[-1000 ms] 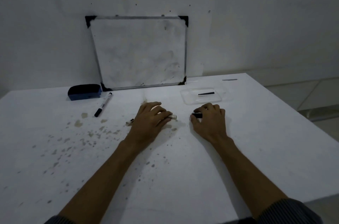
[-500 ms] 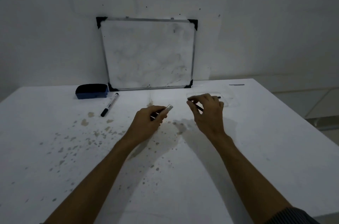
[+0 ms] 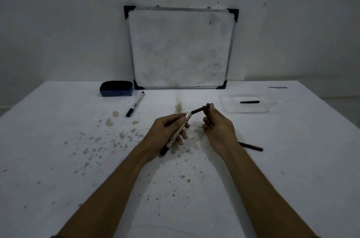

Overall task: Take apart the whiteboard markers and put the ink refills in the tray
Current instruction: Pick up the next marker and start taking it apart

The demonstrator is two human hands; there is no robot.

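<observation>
My left hand [image 3: 167, 132] grips a white marker barrel [image 3: 178, 130], tilted with its open end up and to the right. A black ink refill [image 3: 197, 111] sticks partway out of that end, and the fingertips of my right hand [image 3: 216, 124] pinch its far tip. A clear plastic tray [image 3: 226, 108] lies to the right on the table with one black refill [image 3: 249, 102] in it. A second whole marker [image 3: 135, 104] with a black cap lies at the left. A thin black stick-like part [image 3: 251, 146] rests on the table beside my right wrist.
A small whiteboard [image 3: 181, 48] leans on the wall at the back. A blue eraser [image 3: 116, 88] sits to its left. The white table [image 3: 58, 159] is speckled with brown stains in the middle. Its right edge runs close to the tray.
Both hands rose off the table. The left hand tipped the barrel up, and the right hand took hold of the refill and drew it partway out.
</observation>
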